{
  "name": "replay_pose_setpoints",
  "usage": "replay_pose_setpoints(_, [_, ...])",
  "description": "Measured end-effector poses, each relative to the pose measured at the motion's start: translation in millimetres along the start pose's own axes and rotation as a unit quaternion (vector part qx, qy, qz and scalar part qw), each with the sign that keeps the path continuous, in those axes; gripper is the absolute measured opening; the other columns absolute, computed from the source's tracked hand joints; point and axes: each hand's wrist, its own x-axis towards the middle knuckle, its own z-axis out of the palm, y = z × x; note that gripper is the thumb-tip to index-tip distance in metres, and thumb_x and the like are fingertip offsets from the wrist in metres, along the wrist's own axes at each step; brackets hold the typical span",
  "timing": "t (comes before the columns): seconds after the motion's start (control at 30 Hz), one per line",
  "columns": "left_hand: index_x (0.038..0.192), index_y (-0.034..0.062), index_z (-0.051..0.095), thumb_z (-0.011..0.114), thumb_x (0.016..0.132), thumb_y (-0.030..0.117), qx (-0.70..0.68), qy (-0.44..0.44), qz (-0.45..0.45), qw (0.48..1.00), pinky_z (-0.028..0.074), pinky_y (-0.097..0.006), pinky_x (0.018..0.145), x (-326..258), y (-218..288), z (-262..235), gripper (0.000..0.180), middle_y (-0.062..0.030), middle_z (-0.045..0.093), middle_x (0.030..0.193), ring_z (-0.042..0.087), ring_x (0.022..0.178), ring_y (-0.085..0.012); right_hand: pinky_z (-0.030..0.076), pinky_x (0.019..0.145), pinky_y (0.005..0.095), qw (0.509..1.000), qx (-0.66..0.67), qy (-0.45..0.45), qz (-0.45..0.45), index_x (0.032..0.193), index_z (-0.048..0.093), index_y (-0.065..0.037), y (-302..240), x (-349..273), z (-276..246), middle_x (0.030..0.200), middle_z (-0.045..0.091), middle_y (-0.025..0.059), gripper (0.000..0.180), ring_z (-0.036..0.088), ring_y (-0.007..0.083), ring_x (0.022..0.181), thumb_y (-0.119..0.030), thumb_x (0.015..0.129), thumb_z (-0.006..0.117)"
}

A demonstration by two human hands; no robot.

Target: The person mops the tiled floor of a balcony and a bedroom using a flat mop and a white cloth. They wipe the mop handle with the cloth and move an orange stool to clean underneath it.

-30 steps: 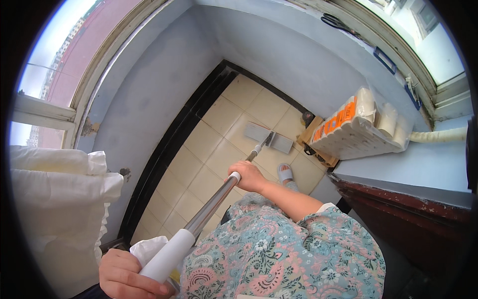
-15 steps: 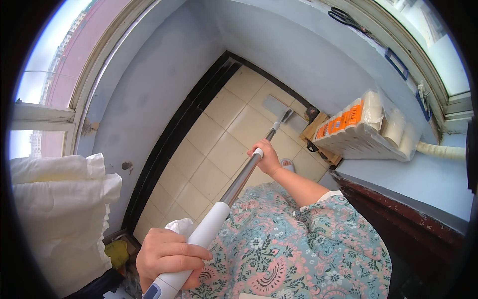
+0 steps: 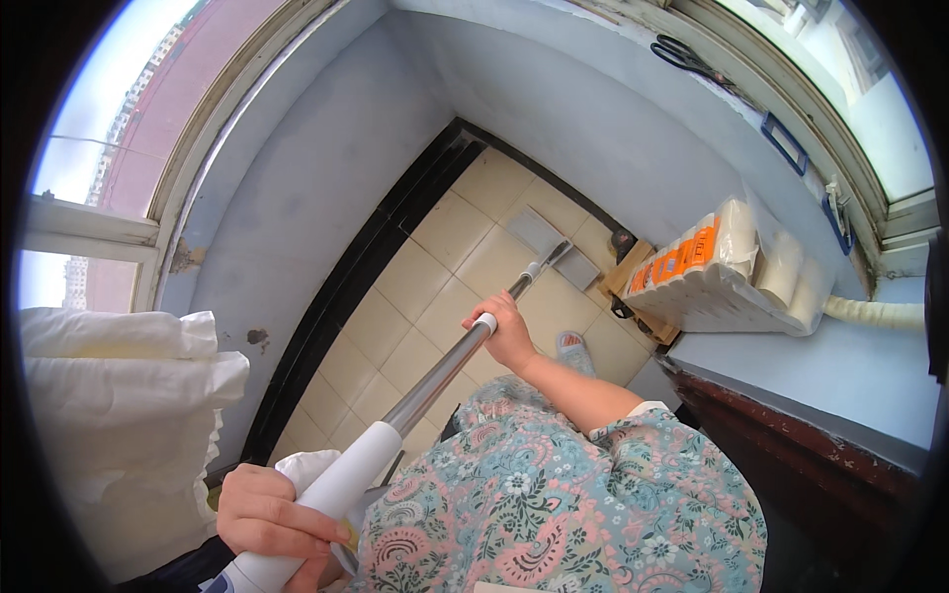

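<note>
I hold a long mop with a metal pole and a white grip. My left hand is closed around the white grip at the bottom left. Farther down the pole, my right hand grips the metal shaft just below a white collar. The flat grey mop head rests on the cream floor tiles close to the far wall. My floral sleeve fills the lower middle of the view. One slipper shows beside my right forearm.
A pack of paper rolls in clear wrap sits on a cardboard box at the right. A dark wooden cabinet stands at the lower right. White bedding is stacked at the left. Windows run along the left and top, with scissors on the sill.
The mop head has slid away from me toward the far wall. My right hand moved outward along with the pole, and my left hand came up higher into view.
</note>
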Motion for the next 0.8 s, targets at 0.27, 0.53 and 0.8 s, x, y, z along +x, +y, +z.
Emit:
replay_pose_setpoints(0.27, [0.073, 0.0029, 0.054, 0.057, 0.056, 0.011, 0.016, 0.023, -0.148, 0.989, 0.049, -0.028, 0.061, 26, -73, 64, 0.019, -0.0121, 0.062, 0.071, 0.060, 0.061, -0.0204, 0.040, 0.088, 0.0387, 0.989, -0.128, -0.014, 0.067, 0.075, 0.054, -0.008, 96, 72, -39, 0.082, 0.056, 0.0065, 0.021, 0.051, 0.0274, 0.089, -0.022, 0.073, 0.069])
replay_pose_setpoints(0.53, [0.065, 0.0054, 0.055, 0.062, 0.060, 0.023, 0.050, 0.000, -0.163, 0.985, 0.047, -0.024, 0.054, 33, -49, 38, 0.020, -0.0084, 0.063, 0.067, 0.060, 0.054, -0.0177, 0.043, 0.078, 0.0371, 0.990, -0.120, -0.016, 0.071, 0.077, 0.053, -0.006, 73, 47, -21, 0.084, 0.055, 0.0083, 0.023, 0.049, 0.0288, 0.093, -0.022, 0.073, 0.069])
replay_pose_setpoints(0.8, [0.056, 0.0138, 0.051, 0.063, 0.062, 0.033, 0.221, 0.049, -0.102, 0.969, 0.034, -0.022, 0.052, 12, 26, 12, 0.023, 0.0030, 0.060, 0.056, 0.050, 0.049, -0.0087, 0.045, 0.075, 0.0375, 0.978, -0.109, -0.162, 0.067, 0.079, 0.054, -0.013, -12, -18, 2, 0.086, 0.056, 0.0015, 0.011, 0.051, 0.0231, 0.093, -0.012, 0.070, 0.062])
